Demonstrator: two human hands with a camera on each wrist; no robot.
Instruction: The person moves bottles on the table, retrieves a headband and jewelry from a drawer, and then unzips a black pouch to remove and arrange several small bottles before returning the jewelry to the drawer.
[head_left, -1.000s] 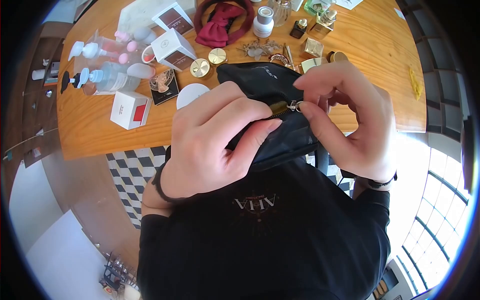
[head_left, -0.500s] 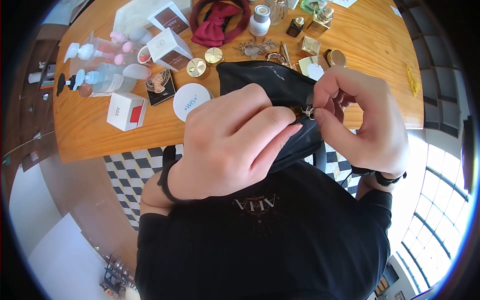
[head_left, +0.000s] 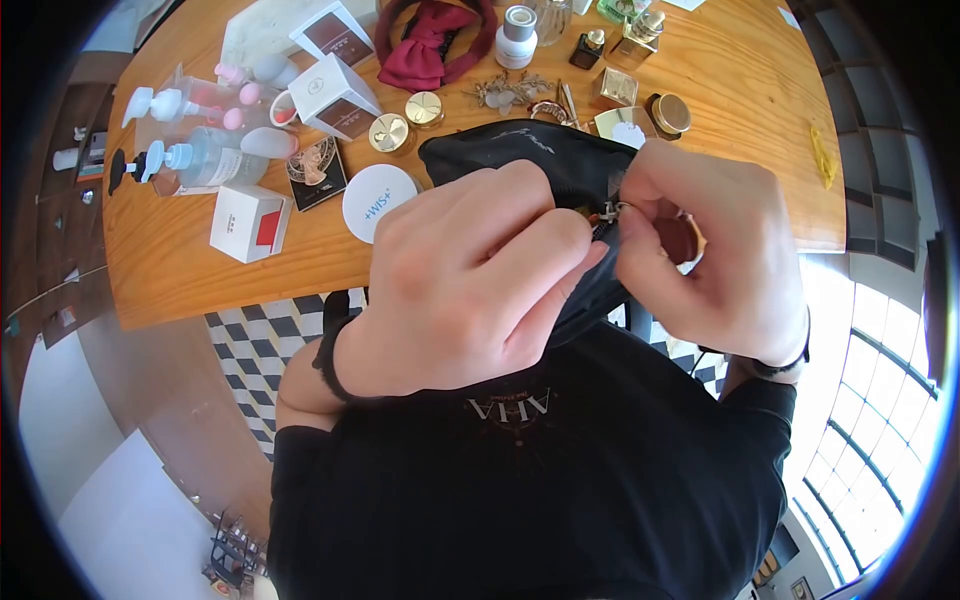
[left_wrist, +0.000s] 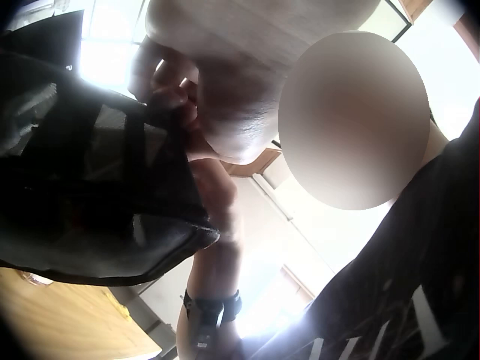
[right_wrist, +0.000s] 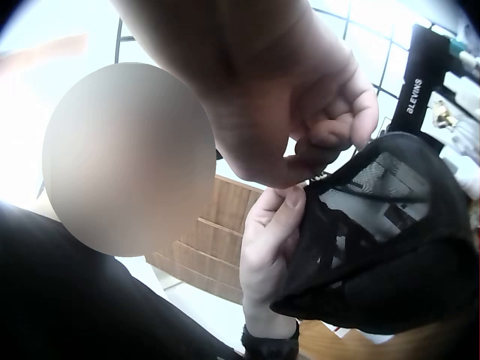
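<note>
A black mesh zip pouch (head_left: 480,150) is held up between both hands in front of the person's chest, at the table's near edge. My left hand (head_left: 465,285) pinches the pouch's zip edge between thumb and fingers; its fingertips sit just left of the slider. With thumb and forefinger my right hand (head_left: 715,255) pinches the zip pull (head_left: 612,211). In the right wrist view the see-through side of the pouch (right_wrist: 375,247) hangs below the two hands. Dark strips show through the mesh in the left wrist view, where the pouch (left_wrist: 97,172) fills the left side.
On the wooden table (head_left: 740,130) beyond the pouch stand a white round "WIS" jar (head_left: 378,203), gold-lidded jars (head_left: 390,132), boxes (head_left: 250,222), pump bottles (head_left: 215,158) and small perfume bottles (head_left: 640,38). A dark red bow headband (head_left: 425,50) lies at the back.
My left hand has shifted right along the zip edge, close to the slider. Less of the yellowish patch at the zip shows. The right hand keeps its pinch on the pull.
</note>
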